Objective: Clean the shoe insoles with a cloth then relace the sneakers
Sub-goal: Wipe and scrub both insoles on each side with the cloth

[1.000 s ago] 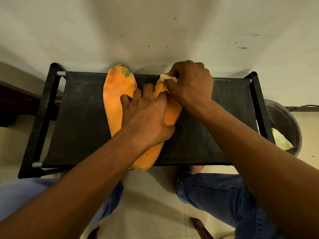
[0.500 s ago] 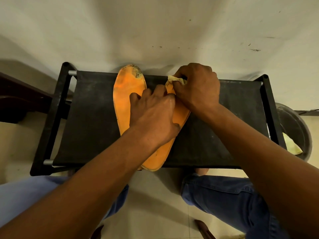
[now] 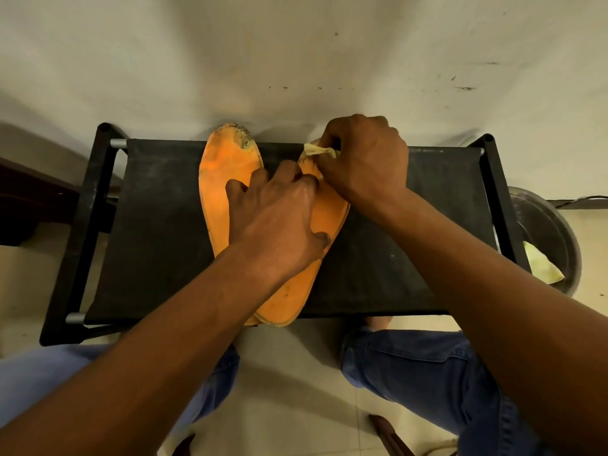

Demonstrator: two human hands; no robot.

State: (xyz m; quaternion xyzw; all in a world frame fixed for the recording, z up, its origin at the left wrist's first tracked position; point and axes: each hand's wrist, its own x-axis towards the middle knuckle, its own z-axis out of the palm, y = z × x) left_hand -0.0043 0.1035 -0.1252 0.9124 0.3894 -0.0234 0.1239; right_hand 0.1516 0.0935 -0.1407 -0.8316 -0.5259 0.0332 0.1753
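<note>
Two orange insoles on a black fabric-topped desk (image 3: 158, 225) set against a pale wall (image 3: 296, 54). Left insole (image 3: 227, 179) lying flat, toe end toward the wall, with a dark grimy patch at the toe tip. Right insole (image 3: 329, 218) just beside it, angled, heel ends of both meeting and overhanging the near edge of the desk.

Left hand (image 3: 279, 225) pressing down across both insoles, palm flat, fingers (image 3: 237, 189) spread and only slightly bent, thumb resting on the right insole; holding nothing, just pinning them in place.

Right hand (image 3: 365, 159) at the toe end of the right insole, fingers curled tight around a small pale yellow cloth (image 3: 316, 149), a crumpled bit of it sticking out toward the left hand and touching the insole's toe. Most of the cloth hidden inside the fist.

Beyond the right end of the desk, a dark round bucket (image 3: 552, 225) on the floor, with a second yellowish cloth (image 3: 539, 264) draped inside its rim. Below the desk, knees in blue jeans (image 3: 427, 373) over a light tiled floor (image 3: 289, 373). Dark furniture edge (image 3: 29, 199) at far left, too shadowed to identify.
</note>
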